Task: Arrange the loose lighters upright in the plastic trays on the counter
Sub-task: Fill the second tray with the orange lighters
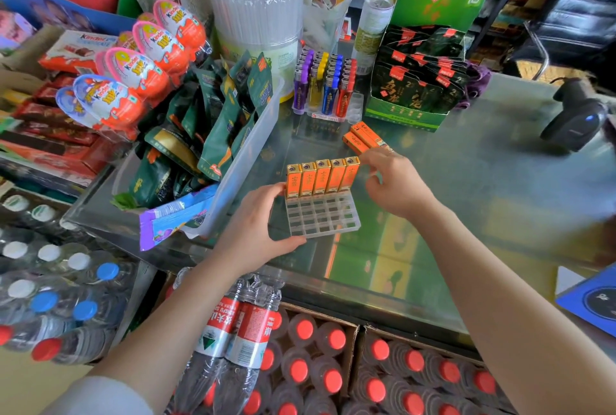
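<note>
A clear plastic tray [323, 218] with a grid of small cells sits on the glass counter in front of me. Several orange lighters [322, 177] stand upright in its far row. My left hand [260, 224] grips the tray's left edge, thumb at its near corner. My right hand [393, 181] is at the row's right end, its curled fingers beside the rightmost lighter; whether they pinch it is unclear. A few loose orange lighters [363, 137] lie flat on the counter just beyond my right hand. A second tray [328, 112] farther back holds coloured lighters upright.
A clear bin [246, 161] of green snack packets stands left of the tray. A green display box [410, 114] of dark packets is at the back right, and a barcode scanner [576, 117] at far right. Water bottles fill the boxes below the counter edge.
</note>
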`<state>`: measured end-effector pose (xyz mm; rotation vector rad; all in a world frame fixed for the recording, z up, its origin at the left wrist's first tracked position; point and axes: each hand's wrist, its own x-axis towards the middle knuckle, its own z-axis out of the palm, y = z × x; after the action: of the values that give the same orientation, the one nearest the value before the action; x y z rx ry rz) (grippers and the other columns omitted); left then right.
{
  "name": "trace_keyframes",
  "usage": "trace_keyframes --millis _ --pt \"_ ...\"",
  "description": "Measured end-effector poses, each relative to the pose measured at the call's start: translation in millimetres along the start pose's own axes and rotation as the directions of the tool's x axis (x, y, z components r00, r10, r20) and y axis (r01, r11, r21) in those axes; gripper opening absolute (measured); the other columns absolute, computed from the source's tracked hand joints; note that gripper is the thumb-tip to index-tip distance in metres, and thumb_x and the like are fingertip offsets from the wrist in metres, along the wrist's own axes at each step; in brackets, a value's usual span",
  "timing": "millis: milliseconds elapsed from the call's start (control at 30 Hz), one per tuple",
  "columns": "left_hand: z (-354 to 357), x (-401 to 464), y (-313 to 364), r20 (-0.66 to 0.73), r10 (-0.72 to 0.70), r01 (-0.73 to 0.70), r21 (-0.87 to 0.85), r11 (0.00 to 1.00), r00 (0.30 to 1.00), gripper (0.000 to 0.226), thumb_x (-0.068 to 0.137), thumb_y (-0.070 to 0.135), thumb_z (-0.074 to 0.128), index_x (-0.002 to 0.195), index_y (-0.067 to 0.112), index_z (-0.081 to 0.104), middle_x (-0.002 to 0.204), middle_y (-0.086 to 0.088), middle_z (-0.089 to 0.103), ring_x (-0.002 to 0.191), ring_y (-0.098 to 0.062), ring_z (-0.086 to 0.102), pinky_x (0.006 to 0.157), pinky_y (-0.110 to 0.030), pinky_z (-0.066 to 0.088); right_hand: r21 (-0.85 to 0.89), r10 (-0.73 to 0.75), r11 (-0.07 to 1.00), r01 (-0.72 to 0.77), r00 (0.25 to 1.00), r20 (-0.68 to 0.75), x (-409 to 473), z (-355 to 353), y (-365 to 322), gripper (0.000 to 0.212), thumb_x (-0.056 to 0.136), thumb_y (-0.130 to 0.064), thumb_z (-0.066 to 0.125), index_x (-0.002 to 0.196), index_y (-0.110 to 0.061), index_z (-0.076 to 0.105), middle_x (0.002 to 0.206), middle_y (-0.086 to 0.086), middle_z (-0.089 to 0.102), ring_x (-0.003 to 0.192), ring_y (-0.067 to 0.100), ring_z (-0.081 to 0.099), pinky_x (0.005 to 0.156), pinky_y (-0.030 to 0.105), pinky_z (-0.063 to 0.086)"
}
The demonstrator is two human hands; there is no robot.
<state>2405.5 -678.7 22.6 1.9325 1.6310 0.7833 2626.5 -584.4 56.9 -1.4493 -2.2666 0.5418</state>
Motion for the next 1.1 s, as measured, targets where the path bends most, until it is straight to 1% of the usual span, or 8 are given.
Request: trace_keyframes --millis 100,267,367,667,767,900,1000,1100 --pt "1 1 -2 -0.005 0.001 -0.001 0.009 1.0 1.0 0.077 0.065 0.035 0.077 0.129 0.017 0.039 0.122 0.009 0.042 0.114 -0.005 0.036 0.099 -0.024 0.03 -0.132 0.166 0.974 -0.181 0.979 -0.121 11 9 6 0.034 0.082 0.003 0.043 0.113 0.0 0.056 0.118 0.02 0.054 0.106 0.037 0.049 0.088 0.042 0.044" --pt "1 2 -2 0.005 0.004 -0.004 0.025 1.0 1.0 0.077 0.065 0.038 0.075 0.13 0.019 0.038 0.124 0.009 0.042 0.115 -0.003 0.035 0.098 -0.022 0.028 -0.239 0.232 0.933 -0.269 0.958 -0.17 23 17 7 0.022 0.087 -0.004 0.043 0.104 0.004 0.054 0.106 0.025 0.057 0.096 0.041 0.051 0.075 0.043 0.044" --pt "0 3 -3 0.003 0.012 -0.012 0.04 0.999 1.0 0.076 0.065 0.037 0.075 0.129 0.018 0.038 0.119 0.013 0.038 0.113 0.0 0.033 0.097 -0.02 0.027 -0.299 0.271 0.907 -0.296 0.955 -0.123 27 21 6 0.021 0.09 -0.008 0.046 0.106 0.003 0.051 0.111 0.026 0.056 0.103 0.04 0.049 0.079 0.043 0.044" --pt "0 5 -5 0.012 0.02 -0.02 0.02 1.0 1.0 0.077 0.064 0.04 0.076 0.128 0.02 0.039 0.12 0.016 0.037 0.113 0.0 0.033 0.098 -0.022 0.028 -0.253 0.276 0.926 -0.279 0.96 -0.046 29 18 0 0.021 0.081 -0.008 0.054 0.099 0.001 0.059 0.101 0.022 0.059 0.089 0.039 0.056 0.068 0.037 0.045" --pt "0 4 -4 0.014 0.017 -0.017 0.018 1.0 1.0 0.076 0.065 0.036 0.076 0.128 0.019 0.038 0.122 0.012 0.04 0.113 -0.001 0.033 0.098 -0.023 0.028 -0.106 0.371 0.921 -0.375 0.927 -0.06 20 12 -1 0.02 0.077 -0.013 0.06 0.094 -0.003 0.056 0.091 0.016 0.061 0.078 0.034 0.058 0.061 0.032 0.044" --pt "0 2 -3 0.009 0.015 -0.015 0.024 1.0 1.0 0.076 0.065 0.039 0.075 0.128 0.018 0.038 0.126 0.006 0.044 0.115 -0.003 0.035 0.098 -0.023 0.029 0.294 0.482 0.85 -0.438 0.871 -0.097 -6 4 -4 0.014 0.075 -0.013 0.063 0.089 -0.014 0.059 0.085 0.005 0.066 0.074 0.021 0.059 0.055 0.023 0.042" --pt "2 1 -2 0.002 0.024 -0.024 0.073 0.997 1.0 0.079 0.063 0.045 0.075 0.127 0.016 0.04 0.126 0.0 0.047 0.117 -0.011 0.04 0.097 -0.024 0.031 0.612 0.533 0.705 -0.358 0.837 -0.124 -27 2 -22 0.014 0.078 -0.011 0.064 0.081 -0.025 0.061 0.079 0.003 0.07 0.071 0.021 0.065 0.061 0.028 0.049" --pt "4 0 -4 0.005 0.037 -0.037 0.144 0.989 0.999 0.086 0.057 0.056 0.073 0.125 0.013 0.042 0.121 -0.005 0.052 0.114 -0.021 0.045 0.097 -0.034 0.034 0.75 0.521 0.615 -0.244 0.839 -0.154 -42 7 -48 0.014 0.08 -0.008 0.065 0.074 -0.02 0.064 0.07 0.0 0.072 0.062 0.011 0.063 0.066 0.028 0.053"
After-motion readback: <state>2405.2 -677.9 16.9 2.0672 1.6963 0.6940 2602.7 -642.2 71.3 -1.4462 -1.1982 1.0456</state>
